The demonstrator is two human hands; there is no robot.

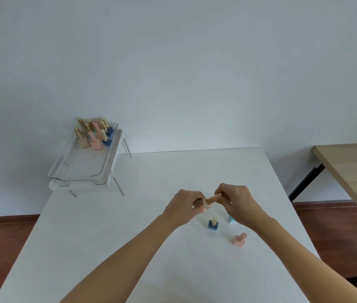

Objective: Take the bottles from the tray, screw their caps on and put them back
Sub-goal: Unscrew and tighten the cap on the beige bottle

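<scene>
our left hand (185,204) grips a tan bottle (206,206) while our right hand (235,201) pinches its gold cap (213,197); a tilted start could cross-thread it.

Left hand (184,206) grips beige bottle (206,206); right hand (236,201) pinches gold cap (213,197).

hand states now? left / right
Left hand: closed round the tan bottle, held above the table.
Right hand: closed, pinching the gold cap at the bottle's neck.
</scene>
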